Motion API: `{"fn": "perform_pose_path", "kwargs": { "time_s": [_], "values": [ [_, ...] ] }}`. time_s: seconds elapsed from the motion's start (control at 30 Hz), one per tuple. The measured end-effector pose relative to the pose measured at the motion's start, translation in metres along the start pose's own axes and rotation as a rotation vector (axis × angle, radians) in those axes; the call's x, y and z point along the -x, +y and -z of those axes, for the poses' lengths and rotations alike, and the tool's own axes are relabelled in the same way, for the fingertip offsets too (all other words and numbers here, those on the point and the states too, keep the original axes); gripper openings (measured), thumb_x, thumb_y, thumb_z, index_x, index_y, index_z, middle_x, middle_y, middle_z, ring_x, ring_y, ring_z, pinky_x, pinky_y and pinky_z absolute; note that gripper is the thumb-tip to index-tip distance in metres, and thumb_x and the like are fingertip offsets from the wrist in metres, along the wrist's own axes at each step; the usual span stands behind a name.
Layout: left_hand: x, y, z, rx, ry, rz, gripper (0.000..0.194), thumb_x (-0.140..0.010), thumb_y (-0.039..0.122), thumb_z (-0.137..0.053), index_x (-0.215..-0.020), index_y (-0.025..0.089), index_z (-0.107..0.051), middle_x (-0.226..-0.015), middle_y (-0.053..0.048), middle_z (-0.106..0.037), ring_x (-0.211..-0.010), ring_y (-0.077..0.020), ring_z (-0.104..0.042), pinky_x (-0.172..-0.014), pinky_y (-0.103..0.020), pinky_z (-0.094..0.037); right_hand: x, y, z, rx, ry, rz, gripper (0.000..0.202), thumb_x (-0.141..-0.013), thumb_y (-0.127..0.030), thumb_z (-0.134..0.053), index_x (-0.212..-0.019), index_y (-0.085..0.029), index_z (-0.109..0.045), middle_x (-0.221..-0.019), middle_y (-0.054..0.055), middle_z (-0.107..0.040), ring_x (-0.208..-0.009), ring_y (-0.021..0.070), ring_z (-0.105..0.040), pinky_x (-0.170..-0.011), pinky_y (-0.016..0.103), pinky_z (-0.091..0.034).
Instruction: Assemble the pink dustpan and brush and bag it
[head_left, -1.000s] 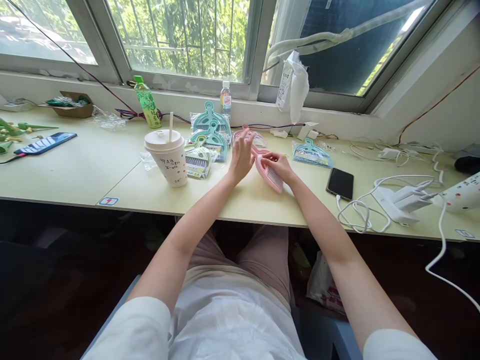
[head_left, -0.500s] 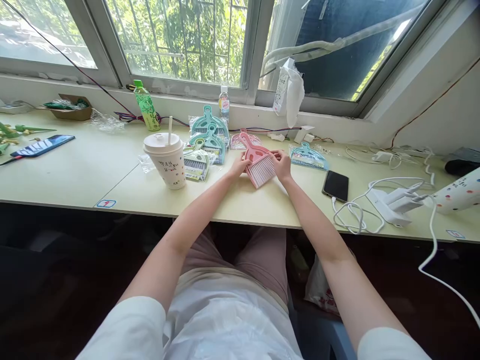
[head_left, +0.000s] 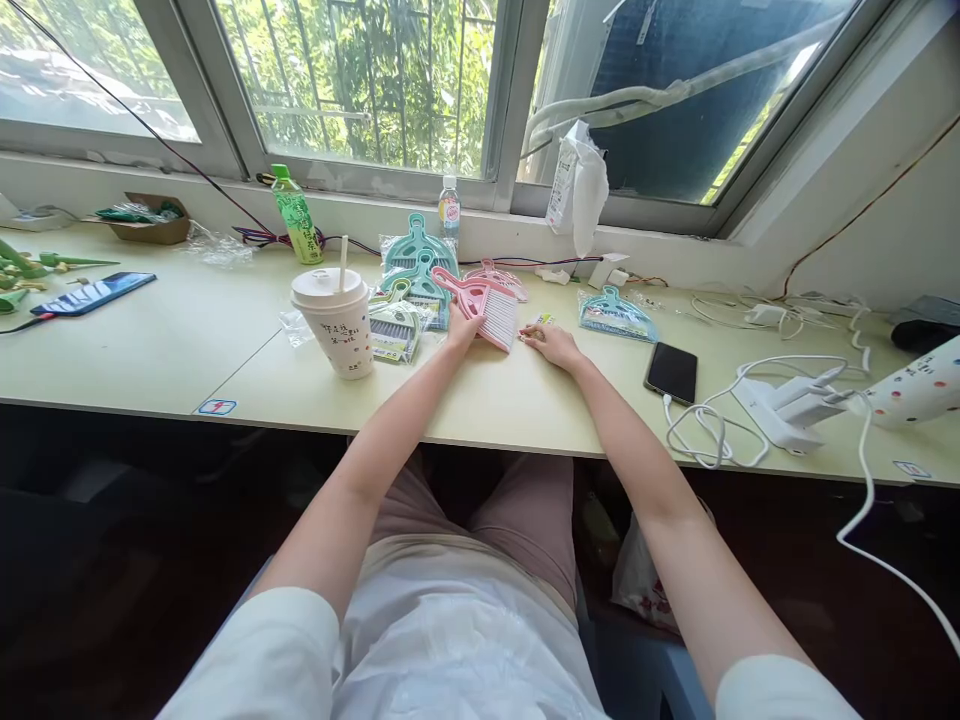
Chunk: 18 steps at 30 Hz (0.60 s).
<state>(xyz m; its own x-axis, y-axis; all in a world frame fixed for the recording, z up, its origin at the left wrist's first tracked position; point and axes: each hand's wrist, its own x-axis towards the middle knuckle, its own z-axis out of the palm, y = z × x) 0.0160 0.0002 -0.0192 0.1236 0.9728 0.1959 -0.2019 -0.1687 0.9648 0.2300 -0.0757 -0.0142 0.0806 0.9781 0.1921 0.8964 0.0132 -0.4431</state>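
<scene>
A pink brush with pale bristles is in my left hand, whose fingers wrap round its lower side while it tilts to the left. My right hand rests on the table to the right of the bristles, fingers bent together at a small green-and-yellow label; what they pinch is too small to name. Behind the brush lies another pink piece. Teal brush sets and a green wrapped set are at the left, and a wrapped blue set is at the right.
A white cup with a straw stands left of my left forearm. A green bottle and a small clear bottle are near the window. Right of my hands are a black phone, a white power strip and loose cables.
The pink brush has moved left and turned in my left hand. My right hand has let go of it and come down to the table beside it, where the small label now shows.
</scene>
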Motion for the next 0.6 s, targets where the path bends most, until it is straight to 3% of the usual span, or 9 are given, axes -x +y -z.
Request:
{"fn": "perform_pose_path", "kwargs": {
  "time_s": [0.13, 0.3, 0.4, 0.47, 0.53, 0.6],
  "values": [
    [0.000, 0.003, -0.002, -0.029, 0.038, 0.018, 0.079, -0.067, 0.007, -0.075, -0.137, 0.021, -0.040, -0.138, -0.013, -0.056, -0.129, -0.0270, -0.057, -0.108, -0.042, -0.048, -0.001, -0.004, -0.002, -0.103, 0.030, 0.101, 0.035, -0.086, -0.016, -0.061, -0.119, -0.023, -0.072, -0.123, 0.007, -0.073, -0.115, 0.0245, -0.066, -0.106, 0.042, -0.048],
    [0.004, 0.009, -0.002, -0.013, 0.055, 0.053, 0.078, -0.065, 0.005, -0.075, -0.134, 0.022, -0.042, -0.137, -0.014, -0.058, -0.130, -0.0286, -0.058, -0.109, -0.043, -0.048, -0.004, -0.005, -0.007, -0.185, 0.200, 0.178, 0.048, -0.077, -0.004, -0.062, -0.122, -0.017, -0.069, -0.125, 0.012, -0.071, -0.110, 0.0245, -0.068, -0.104, 0.044, -0.050],
    [0.004, 0.011, 0.000, 0.038, 0.075, 0.109, 0.073, -0.066, 0.004, -0.074, -0.129, 0.024, -0.044, -0.135, -0.012, -0.060, -0.127, -0.0269, -0.060, -0.108, -0.042, -0.049, -0.008, -0.002, -0.003, -0.283, 0.398, 0.137, 0.032, -0.080, -0.008, -0.060, -0.108, -0.016, -0.073, -0.116, 0.014, -0.072, -0.105, 0.0236, -0.069, -0.101, 0.044, -0.052],
    [0.004, 0.012, 0.002, 0.075, 0.068, 0.147, 0.068, -0.067, 0.004, -0.075, -0.125, 0.023, -0.046, -0.132, -0.011, -0.062, -0.124, -0.0262, -0.062, -0.105, -0.041, -0.052, -0.009, -0.001, 0.004, -0.405, 0.597, 0.052, 0.023, -0.086, -0.015, -0.058, -0.105, -0.016, -0.071, -0.112, 0.013, -0.072, -0.103, 0.0229, -0.069, -0.100, 0.043, -0.053],
    [0.005, 0.014, 0.002, 0.108, 0.040, 0.166, 0.063, -0.067, 0.006, -0.076, -0.121, 0.022, -0.048, -0.131, -0.012, -0.063, -0.120, -0.0260, -0.064, -0.101, -0.040, -0.055, -0.008, -0.004, 0.012, -0.545, 0.793, -0.026, 0.024, -0.092, -0.023, -0.054, -0.112, -0.017, -0.065, -0.117, 0.013, -0.070, -0.108, 0.0223, -0.068, -0.102, 0.042, -0.053],
    [0.008, 0.016, 0.001, 0.125, -0.012, 0.165, 0.060, -0.068, 0.009, -0.079, -0.118, 0.021, -0.049, -0.131, -0.012, -0.063, -0.118, -0.0264, -0.065, -0.099, -0.041, -0.056, -0.004, -0.011, 0.017, -0.658, 0.905, -0.057, 0.029, -0.097, -0.029, -0.046, -0.122, -0.018, -0.057, -0.125, 0.014, -0.065, -0.118, 0.0211, -0.065, -0.106, 0.041, -0.050]
  ]
}}
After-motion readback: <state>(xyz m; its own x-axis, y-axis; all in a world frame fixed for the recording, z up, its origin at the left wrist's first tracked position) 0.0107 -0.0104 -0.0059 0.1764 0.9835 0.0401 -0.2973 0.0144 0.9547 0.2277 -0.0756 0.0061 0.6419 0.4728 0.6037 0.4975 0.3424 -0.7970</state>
